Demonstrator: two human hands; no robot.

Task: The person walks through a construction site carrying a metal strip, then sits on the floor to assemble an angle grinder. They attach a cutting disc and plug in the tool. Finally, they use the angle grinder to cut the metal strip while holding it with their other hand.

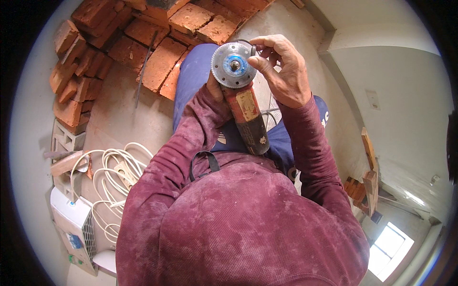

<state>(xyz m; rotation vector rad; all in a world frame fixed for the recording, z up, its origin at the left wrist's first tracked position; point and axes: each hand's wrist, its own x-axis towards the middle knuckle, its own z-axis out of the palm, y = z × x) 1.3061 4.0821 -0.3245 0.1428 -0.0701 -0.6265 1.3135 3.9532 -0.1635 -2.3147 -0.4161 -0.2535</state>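
Note:
An angle grinder (247, 106) with a worn red and black body lies over my lap, its head pointing away from me. A toothed metal cutting disc (220, 71) with a blue centre faces up on its spindle. My left hand (214, 88) grips the grinder's head from the left, its fingers mostly hidden under the disc. At the disc's right edge, the thumb and forefinger of my right hand (285, 69) close on a dark curved piece (251, 49) that looks like the guard. The other fingers of that hand are curled.
Stacked red bricks (164, 64) stand ahead and to the left, with a thin metal rod (145, 71) leaning there. A coiled white extension cord (102, 164) lies at left, near a white perforated box (71, 214). Wooden boards (369, 157) stand at right.

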